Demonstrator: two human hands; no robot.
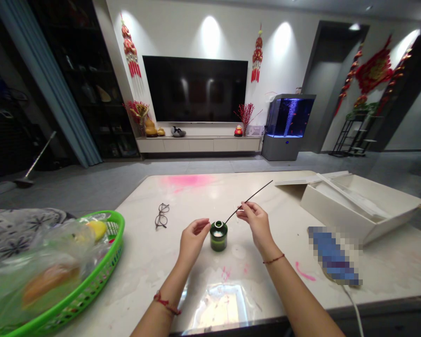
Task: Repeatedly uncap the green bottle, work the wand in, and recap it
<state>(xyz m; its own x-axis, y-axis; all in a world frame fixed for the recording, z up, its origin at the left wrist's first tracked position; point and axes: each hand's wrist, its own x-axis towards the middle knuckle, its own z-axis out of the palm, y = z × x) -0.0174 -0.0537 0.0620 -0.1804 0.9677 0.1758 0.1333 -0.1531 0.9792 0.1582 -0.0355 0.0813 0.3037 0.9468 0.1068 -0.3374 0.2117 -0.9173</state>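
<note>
Right now everything lies around the green glass bottle (218, 239), which stands upright on the bench (143, 290) between the two hands. A thin black stick (259, 191) is pinched in the right hand (257, 222), its thumb and fingers clamped partway along the shaft. The stick's long axis slants: its upper end points up and away to the right of the bottle, while its lower end comes down just beside the bottle's mouth, on the right, and does not enter the opening; whether that tip touches the shoulder, I cannot tell. From the right fingers the bottle lies to the left and lower. The left hand (194, 236) is nearer to it, fingers curled close beside its left shoulder, though whether they press on the glass is unclear

Among containers, the bottle has an open neck, and its lower part looks lighter; I cannot tell whether that is liquid. Well to the right of the bottle, an open white box (337, 217) holds a long white strip (351, 196). Well to its left, a green plastic basket (121, 224) carries clear plastic bags (56, 248), a yellow item (97, 229) and an orange-brown one (51, 283). Eyeglasses (162, 216) lie left of the bottle, slightly beyond it
</note>
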